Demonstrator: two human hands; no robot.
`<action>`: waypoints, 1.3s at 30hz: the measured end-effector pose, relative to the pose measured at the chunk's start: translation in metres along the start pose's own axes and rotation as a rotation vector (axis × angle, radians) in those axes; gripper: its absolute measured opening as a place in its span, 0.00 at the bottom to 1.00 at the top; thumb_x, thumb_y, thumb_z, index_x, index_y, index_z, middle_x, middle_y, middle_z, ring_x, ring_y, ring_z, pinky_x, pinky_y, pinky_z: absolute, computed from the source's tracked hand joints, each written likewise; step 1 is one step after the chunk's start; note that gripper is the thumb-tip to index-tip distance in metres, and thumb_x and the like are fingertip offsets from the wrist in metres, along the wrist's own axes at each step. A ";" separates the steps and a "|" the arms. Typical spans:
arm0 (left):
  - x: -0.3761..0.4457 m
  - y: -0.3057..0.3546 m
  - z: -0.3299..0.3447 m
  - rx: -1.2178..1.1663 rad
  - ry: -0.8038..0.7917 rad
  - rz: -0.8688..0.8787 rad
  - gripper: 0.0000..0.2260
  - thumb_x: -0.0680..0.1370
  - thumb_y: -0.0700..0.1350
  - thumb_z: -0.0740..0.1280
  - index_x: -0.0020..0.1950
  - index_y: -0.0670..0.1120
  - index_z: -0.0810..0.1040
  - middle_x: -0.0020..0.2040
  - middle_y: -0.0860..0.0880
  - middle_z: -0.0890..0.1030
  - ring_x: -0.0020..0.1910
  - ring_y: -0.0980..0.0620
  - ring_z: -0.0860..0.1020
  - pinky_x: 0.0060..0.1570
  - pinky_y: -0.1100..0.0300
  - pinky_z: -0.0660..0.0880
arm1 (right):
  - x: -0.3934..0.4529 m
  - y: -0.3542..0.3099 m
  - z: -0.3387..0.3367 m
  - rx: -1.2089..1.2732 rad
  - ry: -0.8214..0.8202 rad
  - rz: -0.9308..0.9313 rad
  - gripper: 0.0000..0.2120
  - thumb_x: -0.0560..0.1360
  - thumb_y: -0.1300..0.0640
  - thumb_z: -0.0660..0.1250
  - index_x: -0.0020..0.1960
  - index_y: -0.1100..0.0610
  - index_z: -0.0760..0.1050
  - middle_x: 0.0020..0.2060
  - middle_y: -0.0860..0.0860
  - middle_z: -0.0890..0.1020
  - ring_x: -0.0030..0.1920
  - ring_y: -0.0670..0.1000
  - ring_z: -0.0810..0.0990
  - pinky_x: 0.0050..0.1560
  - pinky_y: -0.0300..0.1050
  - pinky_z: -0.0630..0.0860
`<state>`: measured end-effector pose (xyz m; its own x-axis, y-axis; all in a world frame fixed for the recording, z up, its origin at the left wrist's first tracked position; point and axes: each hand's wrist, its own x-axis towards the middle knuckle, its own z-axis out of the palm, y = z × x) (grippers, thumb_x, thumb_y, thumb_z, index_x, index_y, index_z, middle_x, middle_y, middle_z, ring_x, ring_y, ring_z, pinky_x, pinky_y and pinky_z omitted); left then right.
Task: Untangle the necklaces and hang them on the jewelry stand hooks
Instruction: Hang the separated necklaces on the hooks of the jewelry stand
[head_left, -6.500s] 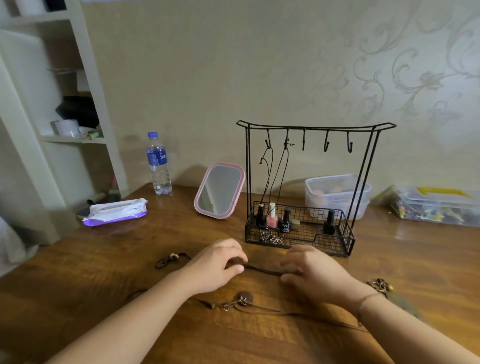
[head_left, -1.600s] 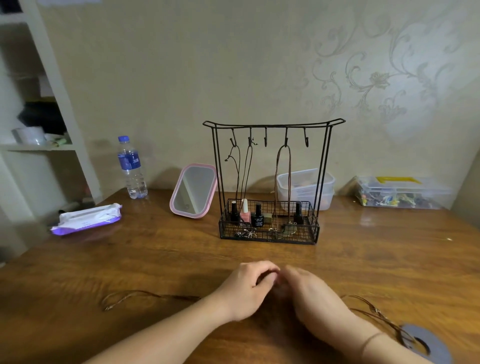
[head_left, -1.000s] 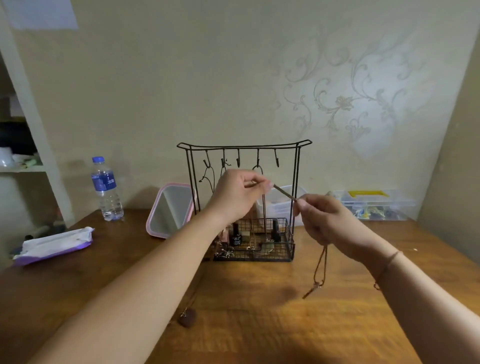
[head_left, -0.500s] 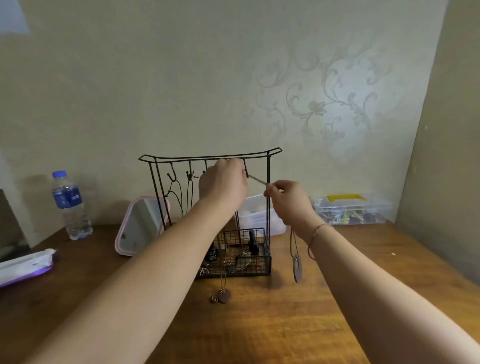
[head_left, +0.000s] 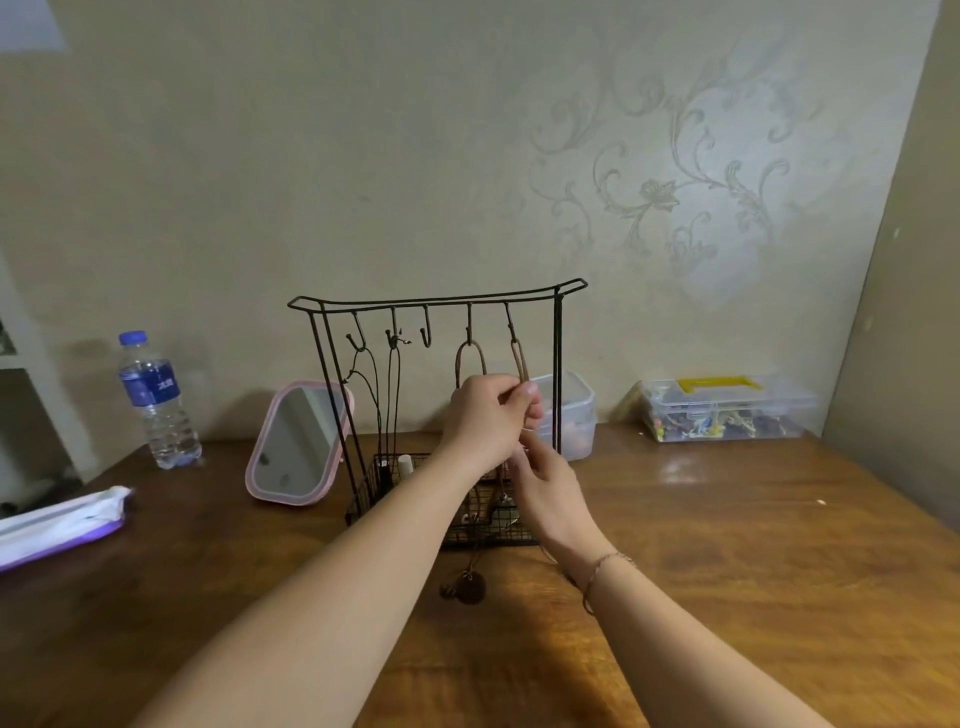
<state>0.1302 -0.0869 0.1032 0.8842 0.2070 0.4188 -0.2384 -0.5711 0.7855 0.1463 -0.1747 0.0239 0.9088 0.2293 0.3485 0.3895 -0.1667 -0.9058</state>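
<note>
The black wire jewelry stand (head_left: 436, 300) stands at the middle of the wooden table. Black cord necklaces (head_left: 387, 395) hang from its two left hooks, the third hook is bare, and a brown cord loop (head_left: 470, 358) hangs on the fourth. Another brown necklace cord (head_left: 519, 358) is looped over the rightmost hook and runs down into my left hand (head_left: 483, 421), which pinches it. My right hand (head_left: 548, 491) is just below, fingers closed around the same cord. A dark round pendant (head_left: 470, 590) lies at the table in front of the stand's basket.
A water bottle (head_left: 153, 400), a pink-framed mirror (head_left: 296, 441) and a wipes pack (head_left: 62, 522) are to the left. Two clear plastic boxes (head_left: 571, 415) (head_left: 727, 408) sit behind and right of the stand. A wall (head_left: 909, 260) closes the right side.
Both hands lifted the brown necklace off the table and up to the stand. Its loop now sits on the rightmost hook, and the hands have dropped lower along the cord.
</note>
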 end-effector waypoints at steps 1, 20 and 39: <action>-0.001 0.002 0.000 -0.064 -0.024 -0.026 0.12 0.82 0.44 0.62 0.46 0.42 0.82 0.41 0.47 0.86 0.41 0.52 0.85 0.47 0.57 0.81 | -0.001 -0.001 0.004 0.066 -0.055 -0.014 0.14 0.81 0.50 0.58 0.57 0.56 0.77 0.50 0.52 0.83 0.52 0.49 0.80 0.54 0.46 0.76; 0.007 -0.019 0.009 -0.429 -0.097 -0.099 0.11 0.84 0.43 0.58 0.47 0.43 0.77 0.32 0.50 0.69 0.25 0.55 0.65 0.24 0.64 0.64 | -0.060 0.022 -0.028 0.267 -0.375 0.009 0.14 0.79 0.46 0.58 0.40 0.51 0.71 0.27 0.44 0.68 0.27 0.47 0.64 0.27 0.43 0.64; 0.004 -0.053 0.019 -0.275 0.047 -0.040 0.13 0.84 0.44 0.57 0.40 0.49 0.71 0.37 0.52 0.75 0.37 0.56 0.74 0.44 0.63 0.71 | 0.032 0.016 0.008 -0.062 -0.026 0.001 0.14 0.82 0.54 0.57 0.56 0.58 0.78 0.46 0.51 0.84 0.49 0.48 0.81 0.47 0.40 0.77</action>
<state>0.1539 -0.0709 0.0541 0.8771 0.2648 0.4007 -0.3095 -0.3265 0.8931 0.1804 -0.1625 0.0190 0.9054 0.2541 0.3401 0.3974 -0.2255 -0.8895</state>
